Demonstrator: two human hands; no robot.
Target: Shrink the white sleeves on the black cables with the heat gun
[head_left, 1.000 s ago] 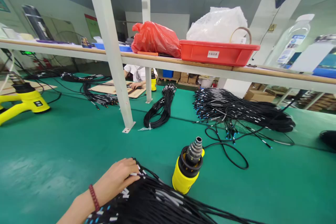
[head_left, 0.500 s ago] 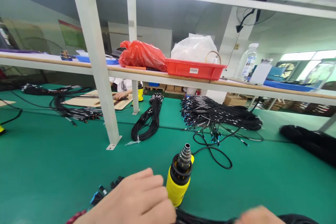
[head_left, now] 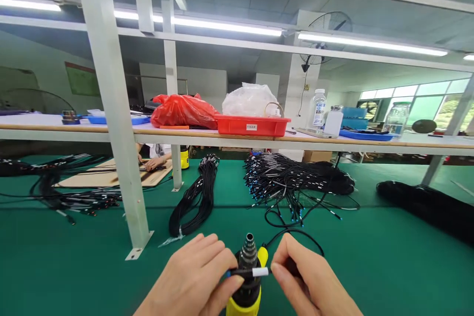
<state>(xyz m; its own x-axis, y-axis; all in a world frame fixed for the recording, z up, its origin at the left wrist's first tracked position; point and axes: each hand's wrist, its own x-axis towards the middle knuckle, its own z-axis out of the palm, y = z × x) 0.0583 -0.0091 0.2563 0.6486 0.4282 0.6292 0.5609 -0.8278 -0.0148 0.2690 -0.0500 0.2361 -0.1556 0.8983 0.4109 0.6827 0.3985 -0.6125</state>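
Observation:
My left hand [head_left: 194, 279] and my right hand [head_left: 309, 281] together hold one thin black cable [head_left: 247, 272] with a white sleeve and a blue tip. The cable lies level across the metal nozzle [head_left: 248, 249] of a yellow heat gun [head_left: 246, 301] standing upright on the green table [head_left: 74, 266]. Each hand pinches one end of the cable, the left at the blue tip, the right past the white sleeve. The heat gun's body is partly hidden behind my hands.
A white post [head_left: 114, 123] stands at the left on the table. Behind lie a tied black cable bundle [head_left: 194, 197], a heap of blue-tipped cables [head_left: 292, 180] and a black pile [head_left: 425, 205] at right. The shelf carries a red tray [head_left: 252, 125] and bottles. Another person's hands [head_left: 150, 163] work beyond.
The view tilted up. My right hand came into view and both hands lifted a single cable from the pile to the heat gun's nozzle.

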